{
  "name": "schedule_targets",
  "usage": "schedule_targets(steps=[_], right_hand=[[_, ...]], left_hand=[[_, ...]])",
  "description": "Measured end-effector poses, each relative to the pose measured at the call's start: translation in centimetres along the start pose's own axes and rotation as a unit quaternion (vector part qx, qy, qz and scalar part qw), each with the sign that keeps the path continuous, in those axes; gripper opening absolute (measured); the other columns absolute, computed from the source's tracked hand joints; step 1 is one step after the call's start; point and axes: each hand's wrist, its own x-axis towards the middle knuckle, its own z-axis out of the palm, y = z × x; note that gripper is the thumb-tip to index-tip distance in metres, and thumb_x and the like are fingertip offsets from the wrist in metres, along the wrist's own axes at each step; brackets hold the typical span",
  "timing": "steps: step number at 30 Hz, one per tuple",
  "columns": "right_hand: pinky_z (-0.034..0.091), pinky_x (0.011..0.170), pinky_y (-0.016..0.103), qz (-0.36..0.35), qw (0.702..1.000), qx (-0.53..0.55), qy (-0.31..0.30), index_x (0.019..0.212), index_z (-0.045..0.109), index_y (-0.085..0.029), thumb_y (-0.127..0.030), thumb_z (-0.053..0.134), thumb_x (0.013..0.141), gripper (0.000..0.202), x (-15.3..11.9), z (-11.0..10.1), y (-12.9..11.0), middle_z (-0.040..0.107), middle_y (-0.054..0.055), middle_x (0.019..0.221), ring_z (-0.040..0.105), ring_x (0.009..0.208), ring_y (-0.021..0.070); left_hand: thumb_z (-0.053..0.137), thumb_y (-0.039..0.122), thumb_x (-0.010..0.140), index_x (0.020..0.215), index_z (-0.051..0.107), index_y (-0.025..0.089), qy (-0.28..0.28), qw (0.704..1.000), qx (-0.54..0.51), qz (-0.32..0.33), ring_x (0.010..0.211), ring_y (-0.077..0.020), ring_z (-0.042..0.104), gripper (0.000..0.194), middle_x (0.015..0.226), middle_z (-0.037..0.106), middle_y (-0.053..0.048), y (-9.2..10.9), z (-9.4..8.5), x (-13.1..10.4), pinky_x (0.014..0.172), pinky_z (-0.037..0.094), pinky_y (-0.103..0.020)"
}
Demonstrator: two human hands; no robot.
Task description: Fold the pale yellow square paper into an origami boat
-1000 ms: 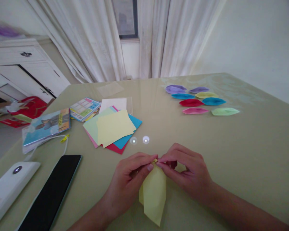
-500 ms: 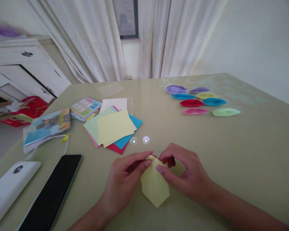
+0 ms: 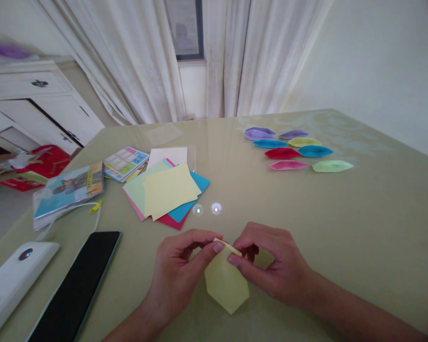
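Observation:
A pale yellow sheet of folded paper (image 3: 227,287) hangs between my two hands, its pointed end toward me. My left hand (image 3: 183,270) pinches the upper left corner between thumb and index finger. On the other side, my right hand (image 3: 274,266) grips the upper right edge, with its thumb on the near face and its fingers curled behind. The top edge is folded over in a narrow strip between both thumbs. What the fingertips do behind the paper is hidden.
Loose coloured paper sheets (image 3: 171,190) lie fanned out beyond my left hand. Several folded paper boats (image 3: 282,153) sit at the back right. A black phone (image 3: 78,285), a white device (image 3: 17,280) with a cable, and a booklet (image 3: 69,187) occupy the left side.
Both hands and the yellow paper have shifted slightly toward me and left in view. The strip folded along the paper's top edge now shows more plainly. Both hands keep their hold.

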Motion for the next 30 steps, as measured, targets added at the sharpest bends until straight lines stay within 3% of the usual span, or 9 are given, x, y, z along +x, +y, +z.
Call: schedule_targets(steps=[13, 18, 23, 27, 30], right_hand=[[0.046, 0.061, 0.023, -0.006, 0.999, 0.039, -0.027, 0.085, 0.071, -0.019, -0.017, 0.066, 0.098, 0.014, -0.09, -0.32, -0.23, 0.063, 0.000, 0.071, 0.058, 0.063, 0.0119], [0.046, 0.062, 0.024, -0.014, 0.999, 0.040, -0.033, 0.088, 0.072, -0.018, -0.017, 0.067, 0.098, 0.011, -0.14, -0.32, -0.21, 0.063, 0.000, 0.071, 0.058, 0.064, 0.0125], [0.044, 0.062, 0.024, -0.019, 0.998, 0.050, -0.036, 0.089, 0.070, -0.018, -0.013, 0.061, 0.098, 0.014, -0.20, -0.36, -0.33, 0.061, 0.000, 0.072, 0.056, 0.065, 0.0124], [0.042, 0.060, 0.023, -0.014, 0.999, 0.036, -0.036, 0.086, 0.069, -0.018, -0.017, 0.065, 0.098, 0.012, -0.32, -0.09, -0.25, 0.059, -0.002, 0.070, 0.054, 0.061, 0.0112], [0.040, 0.060, 0.023, -0.009, 0.999, 0.022, -0.043, 0.082, 0.067, -0.018, -0.018, 0.063, 0.100, 0.018, -0.44, 0.02, -0.32, 0.056, -0.003, 0.068, 0.052, 0.060, 0.0105]], left_hand=[[0.087, 0.026, 0.085, 0.084, 0.084, 0.023, 0.000, 0.995, -0.096, -0.007, 0.070, -0.0147, 0.076, 0.004, 0.078, 0.082, -0.002, 0.19, 0.12, 0.30, 0.063, 0.062, -0.018], [0.086, 0.020, 0.086, 0.089, 0.085, 0.026, -0.055, 0.994, -0.097, 0.016, 0.074, -0.0134, 0.074, 0.007, 0.081, 0.080, -0.001, 0.29, 0.01, 0.39, 0.068, 0.059, -0.018], [0.080, 0.025, 0.092, 0.087, 0.084, 0.025, -0.047, 0.994, -0.101, -0.012, 0.071, -0.0112, 0.070, 0.006, 0.079, 0.078, 0.000, 0.34, 0.00, 0.24, 0.063, 0.056, -0.016], [0.083, 0.020, 0.089, 0.089, 0.083, 0.025, -0.050, 0.995, -0.078, 0.024, 0.072, -0.0117, 0.070, 0.004, 0.078, 0.076, 0.000, 0.42, 0.17, -0.07, 0.065, 0.056, -0.017], [0.084, 0.021, 0.088, 0.089, 0.082, 0.023, -0.067, 0.995, -0.070, 0.012, 0.072, -0.0117, 0.069, 0.004, 0.078, 0.074, 0.001, 0.33, 0.25, -0.09, 0.066, 0.056, -0.017]])
